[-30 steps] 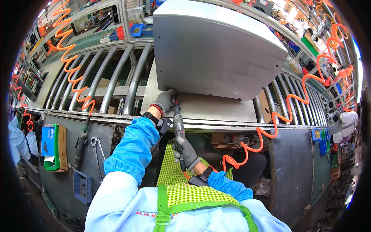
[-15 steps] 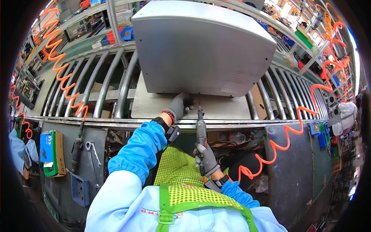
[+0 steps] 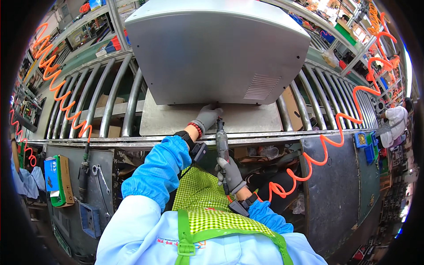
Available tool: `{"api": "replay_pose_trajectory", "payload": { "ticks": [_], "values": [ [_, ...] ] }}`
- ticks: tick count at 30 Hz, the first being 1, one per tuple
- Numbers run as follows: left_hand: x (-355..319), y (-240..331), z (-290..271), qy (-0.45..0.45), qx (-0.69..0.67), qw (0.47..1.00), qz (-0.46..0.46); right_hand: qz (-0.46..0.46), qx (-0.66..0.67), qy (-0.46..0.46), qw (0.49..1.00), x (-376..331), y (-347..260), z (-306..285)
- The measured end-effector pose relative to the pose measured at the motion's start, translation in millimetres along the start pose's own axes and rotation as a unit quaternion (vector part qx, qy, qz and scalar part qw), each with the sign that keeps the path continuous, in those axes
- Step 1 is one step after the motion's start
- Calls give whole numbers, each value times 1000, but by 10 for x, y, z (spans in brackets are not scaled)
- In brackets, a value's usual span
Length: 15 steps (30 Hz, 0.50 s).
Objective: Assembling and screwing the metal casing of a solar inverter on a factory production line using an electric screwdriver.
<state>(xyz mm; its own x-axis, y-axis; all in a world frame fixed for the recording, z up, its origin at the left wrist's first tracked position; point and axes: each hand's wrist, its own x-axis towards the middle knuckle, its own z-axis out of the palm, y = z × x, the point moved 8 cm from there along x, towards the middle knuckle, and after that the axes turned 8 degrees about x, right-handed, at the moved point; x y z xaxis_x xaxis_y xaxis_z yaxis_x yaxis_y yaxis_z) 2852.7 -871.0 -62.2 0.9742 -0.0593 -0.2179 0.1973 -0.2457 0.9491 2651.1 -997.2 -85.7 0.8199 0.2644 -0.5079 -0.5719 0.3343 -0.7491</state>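
A large grey metal casing (image 3: 212,57) with a vent grille stands on a flat metal plate (image 3: 176,123). My right hand (image 3: 231,176), in a grey glove, is wrapped round an air screwdriver (image 3: 221,143), which points away from me toward the casing's lower edge. My left hand (image 3: 207,117), also gloved, is at that lower edge, just beside the screwdriver's tip. Its fingers are drawn together there; whatever they pinch is too small or hidden to make out. An orange coiled air hose (image 3: 304,176) appears to run to the screwdriver from the right.
Metal rollers (image 3: 101,97) extend on both sides of the plate. At left hang another air tool (image 3: 83,176), wrenches (image 3: 101,179), a blue tray (image 3: 90,218) and a green box (image 3: 66,181). Small blue bins (image 3: 366,143) are at right. A co-worker's sleeve (image 3: 28,181) shows far left.
The screwdriver in my right hand has moved forward and left, its tip now close to my left fingers and the casing's lower edge. The whole view has shifted slightly.
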Motion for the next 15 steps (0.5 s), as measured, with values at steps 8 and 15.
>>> {"api": "replay_pose_trajectory", "payload": {
  "ticks": [8,15],
  "values": [
    [-62,73,-37,12,9,999,31,16,-1,3,1000,0,-20,-12],
    [-81,60,-18,-50,-4,998,-31,45,100,-41,993,-68,-43,109]
  ]
}}
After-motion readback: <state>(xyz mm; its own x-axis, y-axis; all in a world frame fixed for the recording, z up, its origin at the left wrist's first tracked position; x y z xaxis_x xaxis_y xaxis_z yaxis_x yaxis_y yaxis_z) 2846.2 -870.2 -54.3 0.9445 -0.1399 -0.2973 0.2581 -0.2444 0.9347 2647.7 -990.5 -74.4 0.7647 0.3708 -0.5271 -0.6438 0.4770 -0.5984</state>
